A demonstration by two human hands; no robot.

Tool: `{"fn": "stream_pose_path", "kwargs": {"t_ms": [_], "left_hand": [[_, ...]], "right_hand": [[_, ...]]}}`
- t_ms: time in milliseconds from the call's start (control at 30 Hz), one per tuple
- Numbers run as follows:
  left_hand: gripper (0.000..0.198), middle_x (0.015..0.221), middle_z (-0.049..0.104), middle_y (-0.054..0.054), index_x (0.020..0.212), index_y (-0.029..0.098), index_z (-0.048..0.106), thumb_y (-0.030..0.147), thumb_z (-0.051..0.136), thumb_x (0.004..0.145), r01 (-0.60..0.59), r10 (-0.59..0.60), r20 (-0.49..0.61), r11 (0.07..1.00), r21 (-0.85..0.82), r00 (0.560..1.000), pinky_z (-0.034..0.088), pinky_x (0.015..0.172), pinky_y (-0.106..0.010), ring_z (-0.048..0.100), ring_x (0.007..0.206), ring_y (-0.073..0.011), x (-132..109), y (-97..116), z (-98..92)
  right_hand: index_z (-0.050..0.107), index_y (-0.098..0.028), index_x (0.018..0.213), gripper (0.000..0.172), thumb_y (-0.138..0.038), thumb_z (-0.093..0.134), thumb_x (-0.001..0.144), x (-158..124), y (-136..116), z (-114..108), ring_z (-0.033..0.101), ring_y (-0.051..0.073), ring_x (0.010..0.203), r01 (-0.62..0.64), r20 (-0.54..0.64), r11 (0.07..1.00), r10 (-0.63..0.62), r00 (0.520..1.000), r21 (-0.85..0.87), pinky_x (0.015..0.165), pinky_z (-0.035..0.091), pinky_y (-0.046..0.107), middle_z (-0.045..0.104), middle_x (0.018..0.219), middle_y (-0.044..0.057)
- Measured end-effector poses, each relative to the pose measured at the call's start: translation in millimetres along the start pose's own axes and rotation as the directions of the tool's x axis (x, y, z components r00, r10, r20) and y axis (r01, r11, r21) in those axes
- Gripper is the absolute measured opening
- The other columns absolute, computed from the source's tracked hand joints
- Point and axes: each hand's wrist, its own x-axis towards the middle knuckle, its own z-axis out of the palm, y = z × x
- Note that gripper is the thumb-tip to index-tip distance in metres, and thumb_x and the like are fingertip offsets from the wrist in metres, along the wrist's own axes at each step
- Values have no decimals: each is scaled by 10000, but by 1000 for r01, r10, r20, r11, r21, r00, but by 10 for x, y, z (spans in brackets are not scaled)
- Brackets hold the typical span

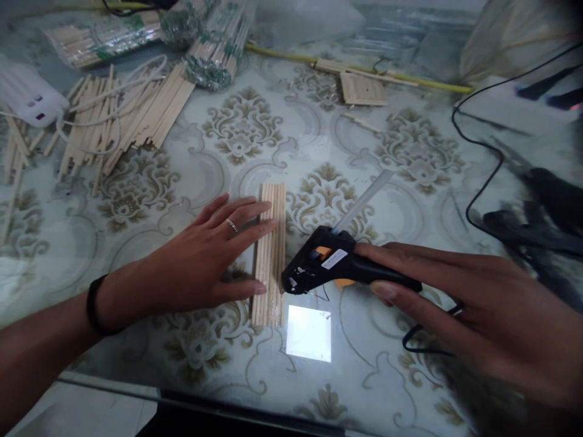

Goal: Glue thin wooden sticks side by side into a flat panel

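A row of pale wooden sticks (273, 261) lies side by side on the patterned table, running away from me. My left hand (218, 249), with a ring and a black wristband, rests its spread fingertips and thumb on the sticks' left part. A black glue gun (328, 261) with a clear glue stick (364, 200) in its back is gripped by my right hand (437, 291). The gun's nozzle is at the right edge of the sticks, and its orange trigger shows below the body.
Loose sticks (155, 115) and a white power strip (31, 97) with a cable lie at left. Wrapped stick bundles (218, 48) are behind. A small wooden panel (364, 89) lies at the back; pliers (523, 170) and a black cable (471, 142) are at right.
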Motion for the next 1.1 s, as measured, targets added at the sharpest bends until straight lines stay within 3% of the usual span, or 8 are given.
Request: {"fn": "stream_pose_path", "kwargs": {"t_ms": [367,567,1100], "left_hand": [[787,1863,496,-209,1778,205,484,651,688,1162,-33,33,-12,999,25,999,284,1512,-668,411,1792,-432,-1,-8,3],[782,1852,503,-227,1771,175,484,639,677,1171,-35,36,-13,999,41,999,268,1516,-661,415,1792,-423,-2,-11,16],[785,1855,501,-223,1772,176,488,644,675,1170,-34,35,-15,999,40,999,292,1504,-670,417,1787,-434,-10,-12,22]], "right_hand": [[604,-438,1746,512,-344,535,1248,-10,13,-6,947,237,1110,14,36,1000,-14,999,-11,885,798,293,904,1483,-5],[636,-415,1711,480,-330,530,1251,-7,10,-7,937,220,1155,13,29,1000,-12,1000,-22,953,778,269,892,1513,-13],[654,-392,1648,413,-397,452,1288,21,-3,-22,946,182,1087,50,17,998,-50,999,-40,890,765,207,930,1412,-3]]}}
